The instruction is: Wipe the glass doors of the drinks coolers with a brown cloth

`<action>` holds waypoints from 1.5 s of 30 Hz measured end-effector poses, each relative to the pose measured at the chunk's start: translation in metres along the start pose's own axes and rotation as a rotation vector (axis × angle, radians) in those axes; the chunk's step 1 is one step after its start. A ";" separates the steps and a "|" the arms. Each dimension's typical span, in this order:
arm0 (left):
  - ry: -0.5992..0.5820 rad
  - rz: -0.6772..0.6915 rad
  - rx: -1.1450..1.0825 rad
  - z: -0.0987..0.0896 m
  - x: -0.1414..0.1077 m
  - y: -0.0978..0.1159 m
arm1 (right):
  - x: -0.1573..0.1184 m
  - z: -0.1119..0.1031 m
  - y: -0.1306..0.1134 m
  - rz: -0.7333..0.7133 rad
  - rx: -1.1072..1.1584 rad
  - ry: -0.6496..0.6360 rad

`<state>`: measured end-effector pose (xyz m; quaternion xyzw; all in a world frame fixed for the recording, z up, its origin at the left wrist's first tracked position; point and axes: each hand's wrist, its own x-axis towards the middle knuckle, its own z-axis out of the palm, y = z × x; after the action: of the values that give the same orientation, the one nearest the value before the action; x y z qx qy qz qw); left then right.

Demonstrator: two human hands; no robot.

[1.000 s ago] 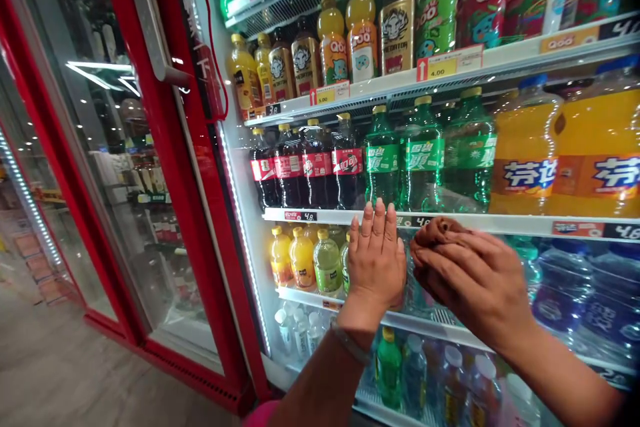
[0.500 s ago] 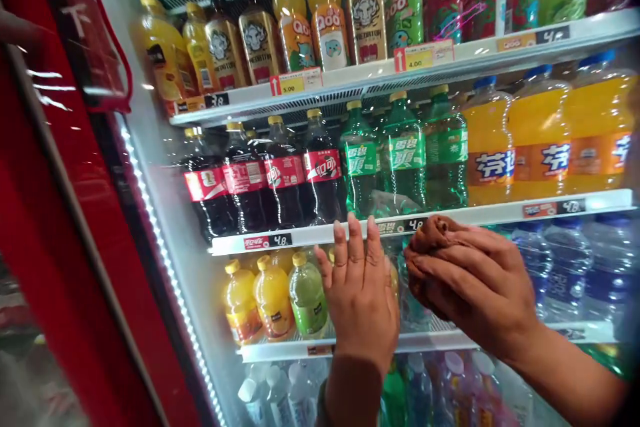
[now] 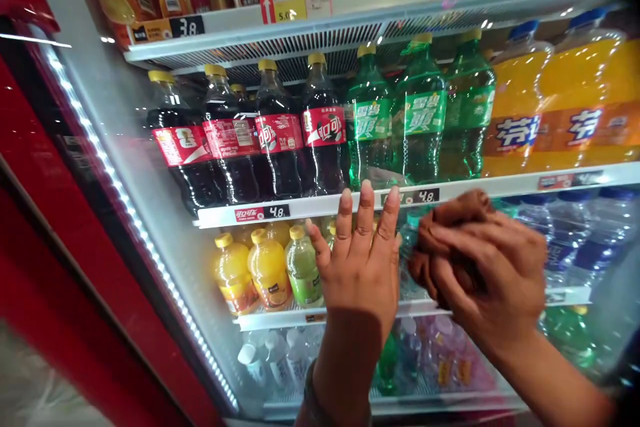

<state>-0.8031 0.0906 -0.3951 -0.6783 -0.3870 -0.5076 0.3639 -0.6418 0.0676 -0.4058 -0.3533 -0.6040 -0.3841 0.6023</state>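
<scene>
Before the lit drinks cooler, my left hand (image 3: pixel 357 253) is raised with its fingers spread and nothing in it. Its fingertips overlap the shelf edge (image 3: pixel 310 205) under the green bottles (image 3: pixel 423 113); whether they touch anything is not clear. To the right, my right hand (image 3: pixel 493 267) is closed around a crumpled brown cloth (image 3: pixel 430 233), bunched between thumb and fingers. Dark cola bottles (image 3: pixel 277 140) with red labels stand on the same shelf. Below it are yellow and green juice bottles (image 3: pixel 270 270), partly behind my left hand.
Large orange bottles (image 3: pixel 585 100) fill the right of the middle shelf. An upper shelf (image 3: pixel 350 10) holds more drinks. The cooler's red frame (image 3: pixel 65 267) and a strip of lights (image 3: pixel 125 193) run down the left side. Clear bottles (image 3: pixel 280 353) stand lower down.
The view has moved closer and tilted lower, so the upper shelf is cut off. My left hand's fingers are spread wider. My right hand has shifted slightly, with the cloth still in it.
</scene>
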 end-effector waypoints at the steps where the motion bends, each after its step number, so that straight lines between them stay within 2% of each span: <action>1: -0.014 0.012 0.001 -0.001 -0.003 -0.003 | 0.010 0.006 -0.009 0.076 -0.002 0.023; 3: -0.037 0.031 0.000 -0.003 -0.011 -0.012 | 0.025 0.020 -0.028 0.114 0.014 0.042; 6: -0.055 0.050 0.007 -0.011 -0.020 -0.027 | 0.020 0.032 -0.049 0.010 0.043 0.018; 8: -0.064 0.072 0.010 -0.016 -0.023 -0.035 | -0.001 0.029 -0.049 -0.048 0.070 -0.014; 11: -0.053 0.054 0.002 -0.018 -0.024 -0.038 | -0.023 0.016 -0.034 -0.099 0.080 -0.069; 13: -0.037 0.038 -0.007 -0.017 -0.024 -0.036 | -0.015 0.012 -0.027 -0.066 0.061 -0.072; 15: -0.036 0.049 -0.016 -0.015 -0.024 -0.035 | 0.006 0.015 -0.029 0.037 0.031 -0.032; 17: -0.043 0.058 -0.018 -0.015 -0.024 -0.036 | 0.026 0.025 -0.041 0.097 -0.014 0.024; 19: -0.043 0.054 -0.004 -0.016 -0.025 -0.040 | 0.031 0.035 -0.055 0.047 -0.043 0.022; 22: -0.034 0.065 0.017 -0.021 -0.026 -0.050 | 0.003 0.040 -0.065 -0.072 -0.001 -0.024; 24: -0.045 0.079 0.016 -0.025 -0.027 -0.056 | -0.020 0.036 -0.060 -0.113 0.039 -0.040; 26: -0.056 0.071 0.017 -0.027 -0.028 -0.061 | -0.029 0.033 -0.051 -0.099 0.042 -0.041; 28: -0.039 0.034 0.037 -0.029 -0.028 -0.064 | -0.020 0.033 -0.050 -0.019 0.026 -0.025; 30: -0.018 0.005 0.059 -0.030 -0.028 -0.067 | -0.001 0.040 -0.060 0.054 0.017 0.004; 32: -0.005 0.004 0.052 -0.030 -0.029 -0.071 | 0.013 0.048 -0.077 0.033 0.025 0.023; 34: -0.004 0.014 0.026 -0.031 -0.029 -0.074 | 0.013 0.055 -0.091 -0.039 0.039 0.020; 36: 0.002 0.010 0.013 -0.032 -0.030 -0.077 | -0.002 0.055 -0.095 -0.087 0.069 -0.008; 38: 0.006 -0.004 0.023 -0.034 -0.032 -0.079 | -0.018 0.052 -0.088 -0.082 0.108 -0.043; 40: 0.006 -0.030 0.046 -0.037 -0.033 -0.080 | -0.023 0.049 -0.077 -0.040 0.125 -0.031; 43: -0.009 -0.056 0.061 -0.041 -0.035 -0.085 | -0.004 0.052 -0.076 0.029 0.098 0.069; 45: -0.022 -0.042 0.040 -0.043 -0.036 -0.091 | 0.012 0.060 -0.090 0.031 0.090 0.045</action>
<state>-0.9084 0.0861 -0.4110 -0.6682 -0.4152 -0.4999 0.3623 -0.7498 0.0795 -0.3956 -0.3265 -0.6015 -0.3552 0.6367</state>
